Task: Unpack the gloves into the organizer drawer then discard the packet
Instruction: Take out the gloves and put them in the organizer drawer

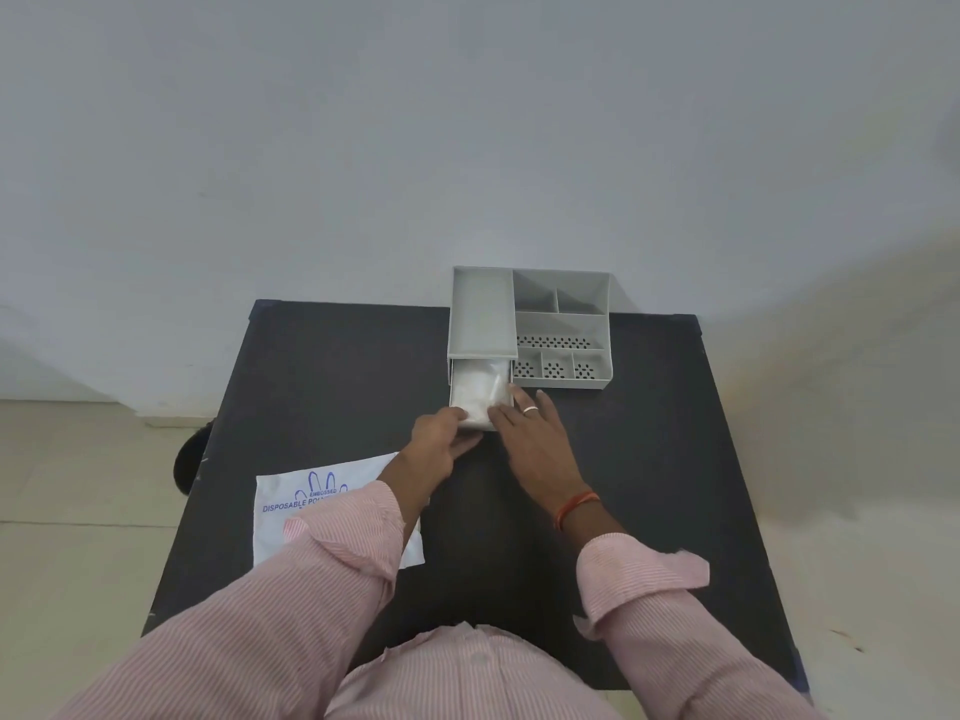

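A grey plastic organizer (561, 324) stands at the far edge of the black table (649, 459). Its drawer (457, 379) is pulled out toward me at the lower left, and a folded stack of clear plastic gloves (478, 392) lies inside it. My left hand (439, 439) rests on the drawer's front left corner, fingers curled against the gloves. My right hand (530, 433), wearing a ring, lies flat with its fingers over the drawer's front right corner. The white glove packet (291, 511) with blue print lies flat on the table's left edge, partly under my left sleeve.
The organizer's top has several open compartments, some with perforated floors (556, 341). A pale wall rises right behind the table. Tiled floor (78, 511) shows on both sides, and a dark round object (189, 459) sits below the table's left edge.
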